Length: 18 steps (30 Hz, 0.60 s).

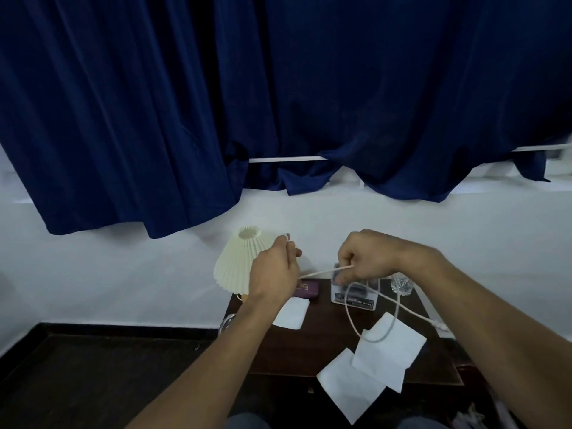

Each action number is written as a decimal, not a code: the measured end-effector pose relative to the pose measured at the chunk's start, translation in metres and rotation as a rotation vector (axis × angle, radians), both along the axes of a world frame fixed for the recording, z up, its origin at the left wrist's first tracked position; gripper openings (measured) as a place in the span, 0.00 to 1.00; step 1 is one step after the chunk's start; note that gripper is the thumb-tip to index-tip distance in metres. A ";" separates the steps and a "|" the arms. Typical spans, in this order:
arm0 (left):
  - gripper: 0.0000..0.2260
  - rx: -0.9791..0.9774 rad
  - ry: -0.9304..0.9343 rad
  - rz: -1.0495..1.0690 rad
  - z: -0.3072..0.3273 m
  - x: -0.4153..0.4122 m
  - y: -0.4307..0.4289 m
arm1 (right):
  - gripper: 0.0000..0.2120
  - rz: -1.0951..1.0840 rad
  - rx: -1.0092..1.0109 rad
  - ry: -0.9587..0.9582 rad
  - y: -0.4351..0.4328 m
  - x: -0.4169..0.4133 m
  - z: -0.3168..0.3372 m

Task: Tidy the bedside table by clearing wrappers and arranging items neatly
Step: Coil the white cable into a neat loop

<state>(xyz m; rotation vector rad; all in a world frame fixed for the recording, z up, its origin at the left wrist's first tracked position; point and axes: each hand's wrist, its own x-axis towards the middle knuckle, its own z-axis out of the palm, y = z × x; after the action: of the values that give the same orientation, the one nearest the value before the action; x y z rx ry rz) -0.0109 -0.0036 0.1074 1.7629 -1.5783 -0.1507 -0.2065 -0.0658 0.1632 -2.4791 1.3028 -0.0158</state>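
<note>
Two hands stretch one white cord above the bedside table.

The cord (322, 272) runs taut between both hands, then drops from the right hand (368, 258) in one loop onto the dark bedside table (325, 339), its plug end (439, 327) near the right edge. The left hand (275, 274) pinches the cord between thumb and forefinger, and the right hand's fingers are curled tightly round it. Three white paper sheets lie on the table: one (292, 314) beneath the left wrist and two overlapping in front (393, 351) (349, 391), the nearest overhanging the edge. Along the back stand one pleated cream lamp (236, 264), one purple case (305, 288), one white box (354, 297) and one cut-glass piece (400, 283). A dark blue curtain (278, 103) hangs behind.
</note>
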 end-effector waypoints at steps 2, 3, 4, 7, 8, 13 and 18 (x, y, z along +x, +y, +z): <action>0.17 -0.002 -0.109 0.035 -0.003 0.005 0.000 | 0.14 -0.034 -0.115 0.101 -0.003 -0.005 0.004; 0.17 0.015 -0.141 0.027 -0.005 0.007 0.000 | 0.13 -0.056 -0.220 0.125 -0.005 -0.006 0.006; 0.16 0.061 -0.139 0.001 -0.007 0.008 0.000 | 0.12 -0.077 -0.336 0.121 -0.005 -0.007 0.009; 0.17 0.259 0.226 -0.197 -0.007 0.006 0.001 | 0.13 -0.148 -0.624 0.045 -0.006 -0.002 0.014; 0.17 0.292 0.387 -0.247 -0.006 0.003 0.001 | 0.15 -0.156 -0.690 0.040 -0.007 0.001 0.013; 0.19 0.322 0.814 -0.399 0.021 -0.013 0.005 | 0.21 -0.144 -0.762 0.005 -0.006 0.017 0.002; 0.18 0.246 0.958 -0.497 0.047 -0.020 0.014 | 0.19 -0.179 -0.684 0.033 0.003 0.030 -0.003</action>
<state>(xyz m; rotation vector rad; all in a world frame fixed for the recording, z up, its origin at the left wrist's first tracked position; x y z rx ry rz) -0.0314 0.0100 0.1543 1.1037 -1.2297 -1.2645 -0.1760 -0.0631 0.1600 -2.8881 1.7551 -0.5511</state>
